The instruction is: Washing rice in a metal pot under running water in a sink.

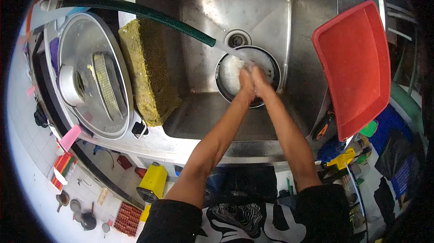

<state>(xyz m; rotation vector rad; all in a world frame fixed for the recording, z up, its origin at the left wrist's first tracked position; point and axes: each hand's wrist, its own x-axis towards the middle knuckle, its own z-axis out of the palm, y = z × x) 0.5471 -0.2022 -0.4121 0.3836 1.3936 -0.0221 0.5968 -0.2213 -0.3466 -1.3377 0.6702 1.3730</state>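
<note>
My left hand and my right hand are pressed together over a round metal pan in the sink. Water pours onto them from a green hose that reaches in from the upper left. Whitish, cloudy water lies in the pan, beside the drain. The fingers are blurred by the stream, and whether anything small is between the palms cannot be seen.
At the sink's left edge stands a yellow-green fibrous block. Farther left, a large metal basin holds a grater and a small metal container. A red plastic tray leans over the right rim, near orange-and-black handles.
</note>
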